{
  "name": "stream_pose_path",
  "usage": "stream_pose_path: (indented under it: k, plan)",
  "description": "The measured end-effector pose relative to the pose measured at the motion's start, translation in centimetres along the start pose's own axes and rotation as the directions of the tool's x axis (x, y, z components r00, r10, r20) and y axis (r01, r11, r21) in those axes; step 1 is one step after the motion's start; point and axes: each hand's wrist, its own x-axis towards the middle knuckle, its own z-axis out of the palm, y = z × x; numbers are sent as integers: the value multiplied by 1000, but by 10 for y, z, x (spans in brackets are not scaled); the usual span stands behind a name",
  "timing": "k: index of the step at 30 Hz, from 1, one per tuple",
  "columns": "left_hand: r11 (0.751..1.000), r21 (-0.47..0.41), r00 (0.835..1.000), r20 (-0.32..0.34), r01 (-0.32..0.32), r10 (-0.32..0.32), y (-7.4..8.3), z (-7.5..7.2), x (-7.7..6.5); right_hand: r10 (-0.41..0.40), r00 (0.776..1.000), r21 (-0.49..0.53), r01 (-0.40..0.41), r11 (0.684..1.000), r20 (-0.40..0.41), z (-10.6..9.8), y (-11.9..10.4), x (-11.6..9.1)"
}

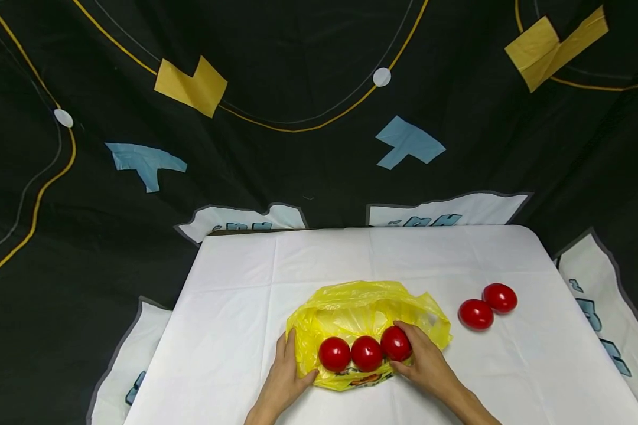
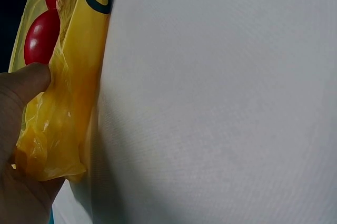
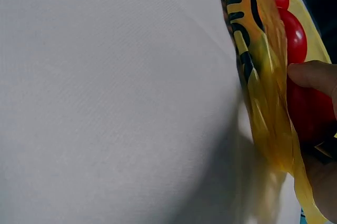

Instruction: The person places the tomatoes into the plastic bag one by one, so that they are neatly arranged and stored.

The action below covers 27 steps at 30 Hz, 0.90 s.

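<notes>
A yellow plastic bag [image 1: 351, 298] lies with its mouth spread wide on the white-covered table. Three glossy red egg-shaped balls sit in a row inside it: a left one [image 1: 334, 354], a middle one [image 1: 367, 353] and a right one [image 1: 396, 343]. My left hand [image 1: 286, 378] grips the bag's left side, its thumb over the near rim beside the left ball. With thumb and fingers around it, my right hand [image 1: 429, 361] holds the right ball within the bag's right side. In the right wrist view, the bag's printed front [image 3: 247, 29] stands beside that ball.
Two more red balls, a nearer one [image 1: 475, 314] and a farther one [image 1: 500, 298], lie on the table [image 1: 537, 366] to the right of the bag. A dark curtain [image 1: 298, 171] with coloured cut-outs hangs behind the table's far edge.
</notes>
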Motion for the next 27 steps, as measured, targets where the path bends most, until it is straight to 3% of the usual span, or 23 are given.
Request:
stream_pose_path:
  k: [18, 27]
  plan:
    - [1000, 3, 1000, -10, -20, 20, 0, 0, 0, 42, 998, -46, -40, 998, 44, 9, 8, -2]
    - [1000, 2, 999, -25, -28, 28, 0, 1, 0, 19, 999, -67, -17, 998, 28, 11, 9, -1]
